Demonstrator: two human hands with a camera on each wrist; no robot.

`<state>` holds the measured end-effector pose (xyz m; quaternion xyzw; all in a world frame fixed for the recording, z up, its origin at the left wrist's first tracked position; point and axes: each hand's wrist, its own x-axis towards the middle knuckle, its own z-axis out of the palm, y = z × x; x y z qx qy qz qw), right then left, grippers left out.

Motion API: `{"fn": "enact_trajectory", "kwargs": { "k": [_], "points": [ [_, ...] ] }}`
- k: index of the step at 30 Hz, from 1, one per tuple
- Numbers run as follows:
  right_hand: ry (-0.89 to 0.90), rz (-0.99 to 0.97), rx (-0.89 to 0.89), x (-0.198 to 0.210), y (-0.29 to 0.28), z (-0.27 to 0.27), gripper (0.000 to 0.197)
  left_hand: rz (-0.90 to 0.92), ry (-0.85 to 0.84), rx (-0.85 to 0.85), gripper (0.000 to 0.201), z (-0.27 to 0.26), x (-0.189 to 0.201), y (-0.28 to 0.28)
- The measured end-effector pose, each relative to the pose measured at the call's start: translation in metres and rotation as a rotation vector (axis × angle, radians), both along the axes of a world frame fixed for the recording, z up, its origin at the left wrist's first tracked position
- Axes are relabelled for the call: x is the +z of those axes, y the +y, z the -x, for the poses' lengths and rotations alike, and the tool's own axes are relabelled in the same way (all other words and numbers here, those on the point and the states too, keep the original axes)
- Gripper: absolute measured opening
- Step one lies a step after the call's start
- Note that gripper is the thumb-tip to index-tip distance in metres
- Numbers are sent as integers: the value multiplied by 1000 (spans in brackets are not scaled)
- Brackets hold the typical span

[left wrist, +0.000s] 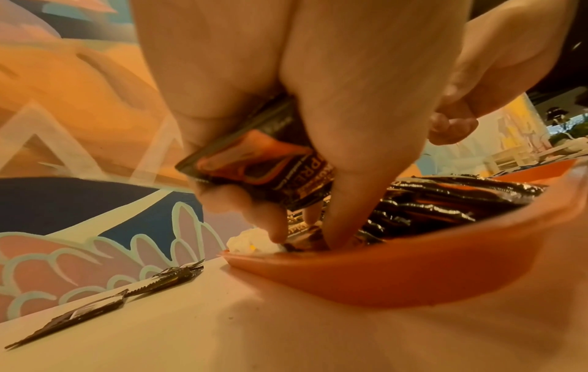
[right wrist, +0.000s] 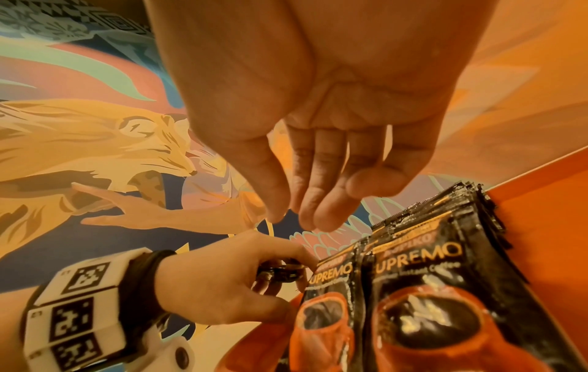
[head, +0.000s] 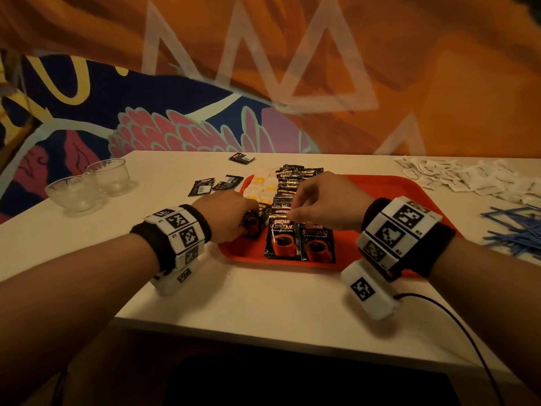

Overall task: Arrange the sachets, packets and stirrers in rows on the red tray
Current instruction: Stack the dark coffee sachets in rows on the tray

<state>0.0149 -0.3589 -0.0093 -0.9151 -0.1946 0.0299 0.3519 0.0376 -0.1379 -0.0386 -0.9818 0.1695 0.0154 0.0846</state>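
On the white desk (head: 263, 294) lies the red tray (head: 389, 194), and both hands are over its near left part. The left hand (head: 227, 218) grasps a black coffee sachet (left wrist: 264, 166) between thumb and curled fingers, low at the left edge of the tray; its fingertips go down to the sachets already lying there. The right hand (head: 319, 205) hangs just above the rows with the fingers relaxed and a little bent, and it holds nothing.

On the tray, black coffee sachets (head: 288, 238) lie in two overlapping rows that go from the near edge toward the far edge. To the left of them lies a row of pale packets (head: 260, 186) with yellow marks. The right half of the tray is bare red.

Around the tray there are more things. Three loose black sachets (head: 202, 186) lie on the desk to the left of the tray and behind it. Further left stand two clear glass bowls (head: 87, 183), close together. On the far right of the desk there is a heap of white sachets (head: 468, 177), and nearer, a pile of blue stirrers (head: 518, 230), both well apart from the hands. A dark cable (head: 456, 326) runs from the right wrist over the desk edge. Behind the desk is a painted wall (head: 263, 68).
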Motion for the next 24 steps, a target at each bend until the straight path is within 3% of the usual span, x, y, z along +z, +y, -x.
{"fn": "enact_trajectory", "kwargs": {
  "k": [8,18,21,24],
  "points": [
    [2,8,6,-1,0,-1,15,-20,-32,49,40,-7,-4,-7],
    [4,26,14,-3,0,-1,13,85,-27,85,35,-6,1,-7],
    [10,11,7,-2,-1,-3,14,254,-44,110,29,-1,13,-7],
    [5,-6,4,-1,-2,-4,15,686,7,227,20,6,28,-8]
  ]
}}
